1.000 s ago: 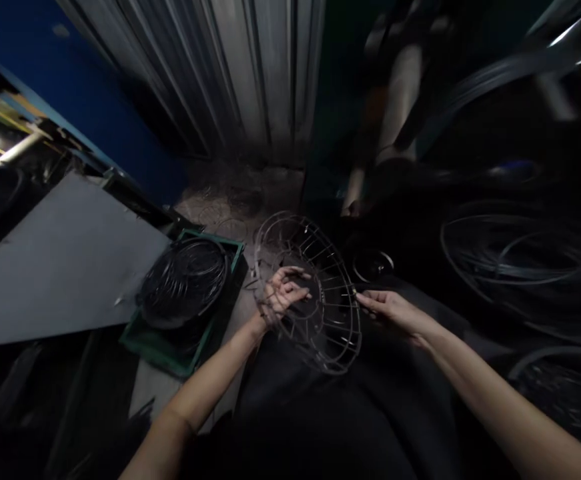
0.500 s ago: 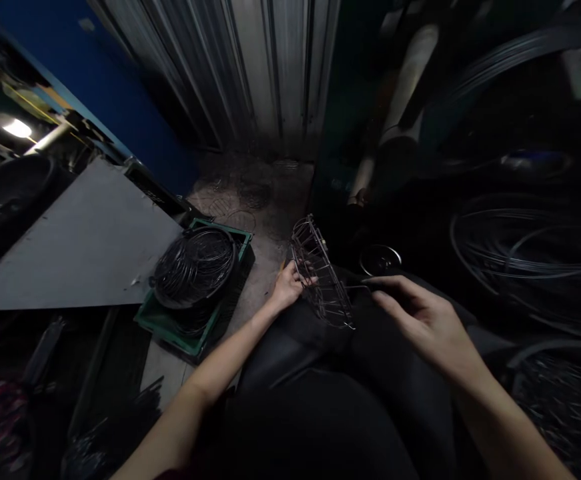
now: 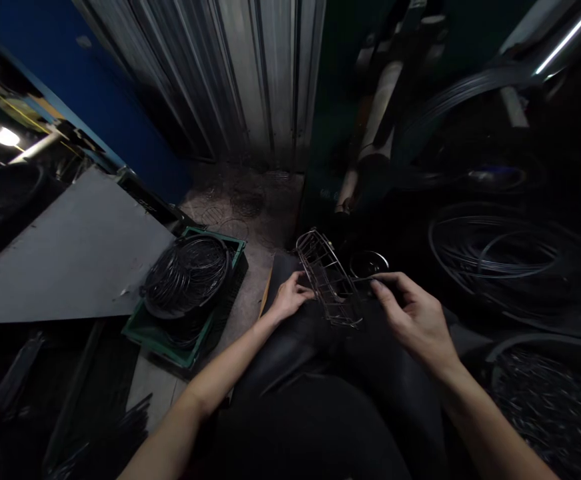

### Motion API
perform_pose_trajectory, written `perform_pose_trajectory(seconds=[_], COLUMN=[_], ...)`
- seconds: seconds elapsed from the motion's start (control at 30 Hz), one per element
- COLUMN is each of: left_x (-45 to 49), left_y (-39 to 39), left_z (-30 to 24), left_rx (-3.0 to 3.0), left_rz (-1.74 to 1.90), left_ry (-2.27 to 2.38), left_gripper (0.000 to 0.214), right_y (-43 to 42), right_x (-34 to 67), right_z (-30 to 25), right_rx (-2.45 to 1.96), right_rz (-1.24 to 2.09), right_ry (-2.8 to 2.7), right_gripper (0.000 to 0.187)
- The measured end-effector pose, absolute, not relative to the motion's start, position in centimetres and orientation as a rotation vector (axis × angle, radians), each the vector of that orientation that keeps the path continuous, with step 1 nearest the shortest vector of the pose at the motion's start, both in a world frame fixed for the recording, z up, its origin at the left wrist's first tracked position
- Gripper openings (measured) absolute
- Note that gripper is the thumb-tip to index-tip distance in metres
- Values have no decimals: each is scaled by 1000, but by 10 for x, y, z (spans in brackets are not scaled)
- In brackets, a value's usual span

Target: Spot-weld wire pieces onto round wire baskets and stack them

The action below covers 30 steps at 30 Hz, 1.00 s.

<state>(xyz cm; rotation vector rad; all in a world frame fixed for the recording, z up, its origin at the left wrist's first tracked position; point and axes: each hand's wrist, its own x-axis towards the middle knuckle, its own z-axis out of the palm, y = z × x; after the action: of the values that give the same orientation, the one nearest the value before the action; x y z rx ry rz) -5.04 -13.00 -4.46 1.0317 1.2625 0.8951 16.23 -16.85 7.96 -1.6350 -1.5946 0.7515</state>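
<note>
From where I stand, the wire basket (image 3: pixel 328 279) is tipped on its side above the person's dark lap (image 3: pixel 285 353), near the knee edge. The left hand (image 3: pixel 290 297) has its fingers closed on the basket's left side. The right hand (image 3: pixel 417 313) pinches a thin rod (image 3: pixel 363 279) between thumb and forefinger, its far end reaching the basket's right side. Left of the lap, a green crate (image 3: pixel 163 350) sits on the floor (image 3: pixel 257 263), with a round bundle of dark wire (image 3: pixel 187 277) heaped in it, spilling over the crate's left edge. At the right, a tub (image 3: pixel 530 339) holds small dark metal bits (image 3: pixel 553 400), and beyond its far rim lie loose coils (image 3: pixel 500 247).
</note>
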Motion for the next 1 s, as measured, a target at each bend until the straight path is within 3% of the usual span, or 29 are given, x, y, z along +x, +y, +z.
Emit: perform_pose_trajectory(seconds=[0.17, 0.27, 0.4, 0.63, 1.0], left_x=[-86, -86, -65, -43, -30], left_y=[-143, -148, -146, -134, -139], left_z=[5, 49, 75, 46, 30], left_rx=[1661, 2253, 2705, 2629, 2216], left_rz=[1115, 1296, 1265, 664, 654], left_ry=[1586, 1366, 961, 651, 617], left_gripper=[13, 11, 16, 32, 18], right_y=[-167, -166, -161, -151, -164], right_x=[159, 156, 157, 161, 148], right_z=[71, 65, 60, 52, 52], right_rx=[-1614, -1606, -1675, -1655, -1659], right_rz=[778, 772, 835, 1011, 1076], right_ry=[-1701, -1750, -1739, -1687, -1703], right_gripper=[25, 24, 26, 25, 22])
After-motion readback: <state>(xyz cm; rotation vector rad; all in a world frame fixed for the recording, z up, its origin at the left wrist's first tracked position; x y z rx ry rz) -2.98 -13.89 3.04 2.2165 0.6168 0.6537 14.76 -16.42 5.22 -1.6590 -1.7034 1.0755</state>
